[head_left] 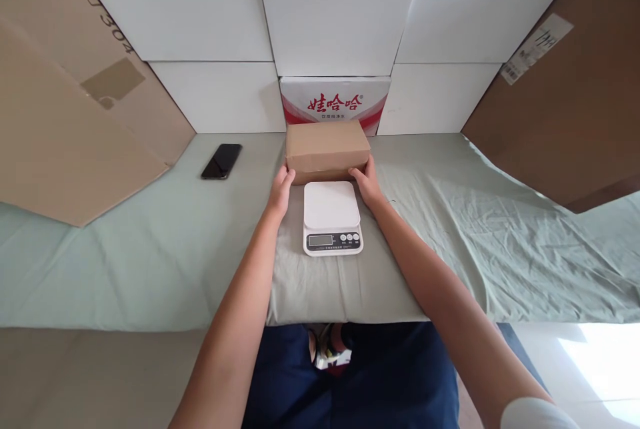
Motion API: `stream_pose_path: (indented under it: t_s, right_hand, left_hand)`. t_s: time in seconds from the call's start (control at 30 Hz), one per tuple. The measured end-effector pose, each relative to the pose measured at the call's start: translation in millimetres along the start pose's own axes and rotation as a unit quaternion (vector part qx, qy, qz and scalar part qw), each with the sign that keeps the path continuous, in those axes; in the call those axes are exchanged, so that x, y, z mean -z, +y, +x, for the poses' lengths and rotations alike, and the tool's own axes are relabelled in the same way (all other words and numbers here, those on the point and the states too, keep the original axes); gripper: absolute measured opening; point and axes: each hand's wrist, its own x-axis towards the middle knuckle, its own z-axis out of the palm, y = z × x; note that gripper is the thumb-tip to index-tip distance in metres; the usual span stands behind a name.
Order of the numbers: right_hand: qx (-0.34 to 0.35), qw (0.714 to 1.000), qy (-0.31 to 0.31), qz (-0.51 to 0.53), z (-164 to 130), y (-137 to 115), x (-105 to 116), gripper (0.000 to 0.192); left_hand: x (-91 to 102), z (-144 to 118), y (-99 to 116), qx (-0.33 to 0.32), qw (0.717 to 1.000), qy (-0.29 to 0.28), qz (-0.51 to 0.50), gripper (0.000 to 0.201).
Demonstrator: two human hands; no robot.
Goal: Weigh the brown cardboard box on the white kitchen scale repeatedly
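Note:
A closed brown cardboard box [327,142] sits on the cloth-covered table, between both of my hands. My left hand [281,190] grips its left end, with the thumb at the front corner. At the right end, my right hand [367,181] is closed on the box, its thumb lying against the front face. Just in front of the box stands a white kitchen scale [332,205] with a display and several round buttons along its near edge. Nothing lies on its plate. My fingers behind the box ends are partly hidden.
A black phone [222,161] lies to the left on the green cloth [150,269]. Behind the box is a white and red carton [334,97] against white panels [340,9]. Large cardboard sheets stand at the left [65,122] and right [580,95].

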Motion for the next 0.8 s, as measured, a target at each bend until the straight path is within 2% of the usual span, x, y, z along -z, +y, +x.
stream_pose_path:
  t_s: [0.1,0.27,0.37,0.43,0.53,0.67,0.8]
  right_hand:
    - [-0.022,0.999,0.024,0.015,3,5,4,0.045]
    - [-0.06,0.99,0.08,0.097,11,20,16,0.057]
    - [-0.076,0.989,0.082,0.091,14,27,21,0.057]
    - [-0.071,0.99,0.081,0.088,14,29,22,0.056]
    - [-0.071,0.99,0.084,0.087,14,28,21,0.056]
    - [-0.054,0.995,0.052,0.066,10,21,17,0.053]
    - [0.016,1.0,0.0,-0.019,0,6,9,0.073]
  left_hand:
    - [5.1,1,-1,0.026,1.0,0.009,-0.005,0.062]
    - [27.6,4,9,0.065,0.991,0.116,-0.021,0.068]
    - [33.3,5,11,0.072,0.989,0.125,-0.023,0.068]
    - [28.9,4,9,0.082,0.989,0.12,-0.024,0.067]
    - [15.3,3,5,0.098,0.991,0.085,-0.026,0.067]
    - [2.5,2,0,0.047,0.999,0.017,-0.011,0.062]
    - [-0.2,1,3,0.011,1.0,-0.015,0.01,0.06]
